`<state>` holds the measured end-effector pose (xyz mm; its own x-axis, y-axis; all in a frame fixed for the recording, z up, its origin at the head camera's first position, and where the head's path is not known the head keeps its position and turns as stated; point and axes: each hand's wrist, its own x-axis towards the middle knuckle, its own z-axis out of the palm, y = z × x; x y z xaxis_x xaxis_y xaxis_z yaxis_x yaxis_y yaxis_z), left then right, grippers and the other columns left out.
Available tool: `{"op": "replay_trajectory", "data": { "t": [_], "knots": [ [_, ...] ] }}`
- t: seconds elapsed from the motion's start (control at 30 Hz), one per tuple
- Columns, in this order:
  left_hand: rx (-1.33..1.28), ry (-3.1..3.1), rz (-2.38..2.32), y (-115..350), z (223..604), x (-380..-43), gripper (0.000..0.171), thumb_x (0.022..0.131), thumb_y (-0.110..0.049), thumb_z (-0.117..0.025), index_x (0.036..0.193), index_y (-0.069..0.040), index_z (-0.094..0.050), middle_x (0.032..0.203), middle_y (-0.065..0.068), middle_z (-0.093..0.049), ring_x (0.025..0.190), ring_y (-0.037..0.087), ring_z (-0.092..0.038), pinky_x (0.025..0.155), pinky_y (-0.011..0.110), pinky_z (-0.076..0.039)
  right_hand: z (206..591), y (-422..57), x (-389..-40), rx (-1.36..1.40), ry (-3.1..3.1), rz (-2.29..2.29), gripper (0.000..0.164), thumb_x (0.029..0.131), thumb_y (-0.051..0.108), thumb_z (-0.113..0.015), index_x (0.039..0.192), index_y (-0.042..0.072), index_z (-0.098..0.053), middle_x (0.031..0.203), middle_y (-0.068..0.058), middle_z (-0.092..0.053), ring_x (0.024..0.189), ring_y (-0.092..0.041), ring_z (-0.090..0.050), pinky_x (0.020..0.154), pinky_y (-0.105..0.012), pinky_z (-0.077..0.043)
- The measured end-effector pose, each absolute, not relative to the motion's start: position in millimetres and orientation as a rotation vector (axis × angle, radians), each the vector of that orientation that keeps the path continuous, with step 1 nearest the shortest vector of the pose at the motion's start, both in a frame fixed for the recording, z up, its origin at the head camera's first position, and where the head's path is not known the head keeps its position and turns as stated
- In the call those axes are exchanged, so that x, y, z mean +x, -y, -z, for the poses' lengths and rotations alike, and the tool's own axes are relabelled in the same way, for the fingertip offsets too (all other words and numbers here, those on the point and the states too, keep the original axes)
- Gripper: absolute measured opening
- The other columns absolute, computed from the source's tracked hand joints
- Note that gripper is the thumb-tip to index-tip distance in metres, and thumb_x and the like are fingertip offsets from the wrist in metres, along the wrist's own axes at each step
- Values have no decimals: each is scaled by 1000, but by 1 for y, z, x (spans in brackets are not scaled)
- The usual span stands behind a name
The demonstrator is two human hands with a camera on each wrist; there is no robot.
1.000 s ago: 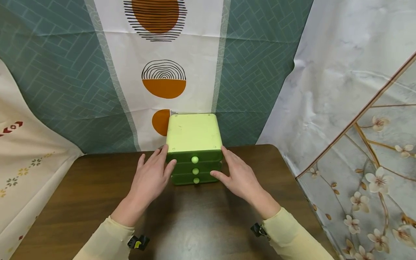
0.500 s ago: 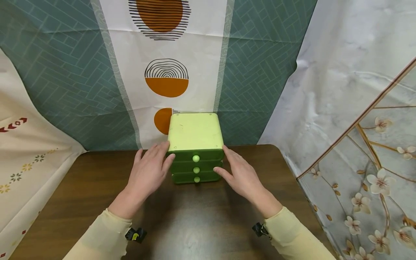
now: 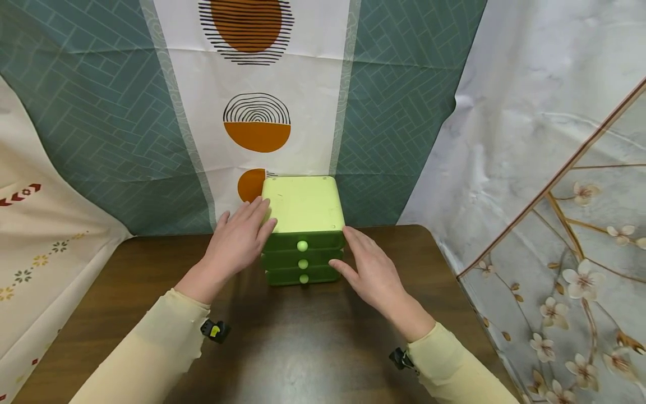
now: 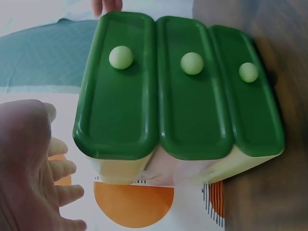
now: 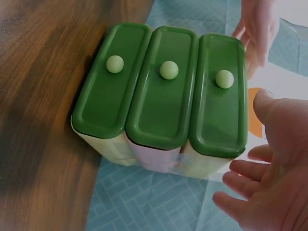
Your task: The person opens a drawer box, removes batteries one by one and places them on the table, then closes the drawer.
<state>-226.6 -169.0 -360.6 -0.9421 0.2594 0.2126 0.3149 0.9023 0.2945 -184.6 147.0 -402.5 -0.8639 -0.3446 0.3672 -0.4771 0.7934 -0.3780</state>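
A small three-drawer cabinet [image 3: 305,205] stands on the table near its back edge, pale yellow-green on top. Its three stacked dark green drawers have round light green knobs; the top drawer [image 4: 120,96] looks closed like the others. My left hand [image 3: 237,241] hovers at the cabinet's upper left edge, its fingers stretched out and apart from the drawer fronts in the left wrist view. At the right front corner is my right hand [image 3: 373,272], fingers extended along the side; whether the fingertips touch it I cannot tell. Neither hand holds anything.
The dark brown wooden table [image 3: 298,342] spreads out in front of the cabinet. Behind it hangs a teal and white patterned cloth [image 3: 404,112]. A floral cloth [image 3: 555,252] borders the right side, an embroidered cream cloth [image 3: 50,213] the left.
My left hand has risen and moved forward from the cabinet's front left corner to beside its top edge. My right hand stays almost in place, and the cabinet has not visibly moved.
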Motion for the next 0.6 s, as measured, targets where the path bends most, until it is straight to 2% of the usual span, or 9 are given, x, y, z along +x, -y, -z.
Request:
{"op": "replay_trajectory", "data": {
  "t": [0.33,0.6],
  "knots": [
    [-384,3130,576,166,355,-260,74,119,-52,-32,178,-8,-19,178,24,-27,166,45,-21,127,77,-8,406,-143,-182,648,2777,-665,88,107,50,-72,174,7,-34,176,-16,-36,160,-36,-39,125,-58,-40],
    [-373,3115,613,166,359,-271,72,120,-50,-27,179,-11,-14,180,22,-23,167,44,-19,128,76,-6,404,-140,-186,641,2806,-652,92,108,51,-70,176,7,-28,179,-17,-31,161,-37,-37,125,-58,-38]
  ]
}}
